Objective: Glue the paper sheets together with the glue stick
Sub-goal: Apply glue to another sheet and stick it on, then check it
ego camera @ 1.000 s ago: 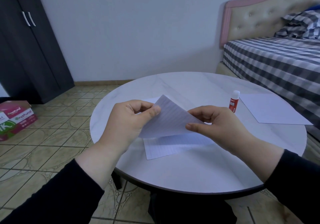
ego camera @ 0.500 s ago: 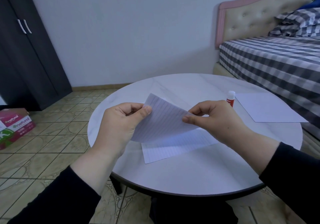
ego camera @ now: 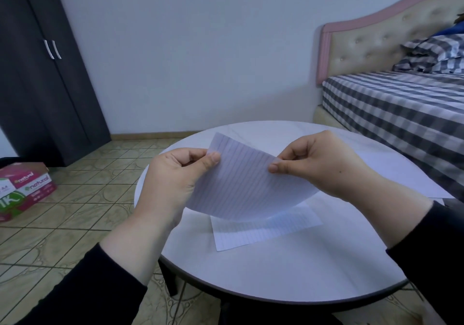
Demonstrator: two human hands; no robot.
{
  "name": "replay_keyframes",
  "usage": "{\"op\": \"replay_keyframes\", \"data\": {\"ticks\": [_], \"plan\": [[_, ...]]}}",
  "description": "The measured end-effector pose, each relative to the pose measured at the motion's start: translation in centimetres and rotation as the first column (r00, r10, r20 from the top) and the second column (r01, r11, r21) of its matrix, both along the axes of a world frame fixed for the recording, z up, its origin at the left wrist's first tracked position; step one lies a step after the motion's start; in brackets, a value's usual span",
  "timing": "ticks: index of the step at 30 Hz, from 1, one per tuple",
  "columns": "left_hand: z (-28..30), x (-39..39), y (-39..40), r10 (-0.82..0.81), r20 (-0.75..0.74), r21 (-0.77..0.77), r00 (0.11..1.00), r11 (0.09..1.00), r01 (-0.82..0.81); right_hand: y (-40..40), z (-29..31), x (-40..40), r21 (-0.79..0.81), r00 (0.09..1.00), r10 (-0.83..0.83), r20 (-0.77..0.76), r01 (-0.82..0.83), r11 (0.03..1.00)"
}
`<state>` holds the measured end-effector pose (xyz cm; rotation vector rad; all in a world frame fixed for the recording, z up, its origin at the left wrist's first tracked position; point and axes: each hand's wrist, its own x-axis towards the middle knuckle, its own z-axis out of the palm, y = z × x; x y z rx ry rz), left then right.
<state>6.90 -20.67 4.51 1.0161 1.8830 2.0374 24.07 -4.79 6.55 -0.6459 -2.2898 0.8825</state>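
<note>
I hold a lined paper sheet (ego camera: 244,181) in the air above the round white table (ego camera: 288,274). My left hand (ego camera: 175,176) pinches its left edge between thumb and fingers. My right hand (ego camera: 319,164) pinches its right edge the same way. The sheet bows downward between the two hands. A second lined sheet (ego camera: 266,229) lies flat on the table right under it. The glue stick is hidden behind my right hand.
A plain white sheet (ego camera: 411,176) lies on the table's right side, partly behind my right wrist. A bed with a checked cover (ego camera: 401,108) stands close on the right. A dark wardrobe (ego camera: 37,73) and a paper box (ego camera: 22,186) are at the left on the tiled floor.
Both hands have raised the lined sheet higher and spread it wider and flatter. The camera has tilted up, and my right hand now covers the glue stick.
</note>
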Motion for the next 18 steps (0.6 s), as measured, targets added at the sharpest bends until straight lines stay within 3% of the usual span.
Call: {"op": "replay_keyframes", "data": {"ticks": [5, 8, 11, 14, 18], "plan": [[0.7, 0.0, -0.1, -0.02, 0.068, 0.055, 0.998, 0.998, 0.016, 0.3, 1.3, -0.2, 0.069, 0.998, 0.045, 0.035, -0.048, 0.997], [1.1, -0.4, -0.2, 0.022, 0.08, 0.076, 0.997, 0.997, -0.028, 0.8, 1.5, 0.5, 0.152, 0.988, 0.002, 0.151, -0.026, 0.988], [1.2, -1.2, -0.4, 0.087, 0.095, 0.1, 0.992, 0.99, -0.097, 1.9, 1.5, 1.5, 0.163, 0.985, -0.048, 0.168, 0.02, 0.986], [1.1, -2.0, -0.5, 0.122, 0.151, 0.122, 0.981, 0.983, -0.141, 2.8, 1.2, 2.4, 0.034, 0.991, -0.053, 0.121, 0.049, 0.998], [0.8, -2.2, -0.4, 0.138, 0.209, 0.132, 0.968, 0.977, -0.168, 2.8, 0.4, 2.7, -0.256, 0.996, 0.005, -0.093, -0.029, 0.966]]}}
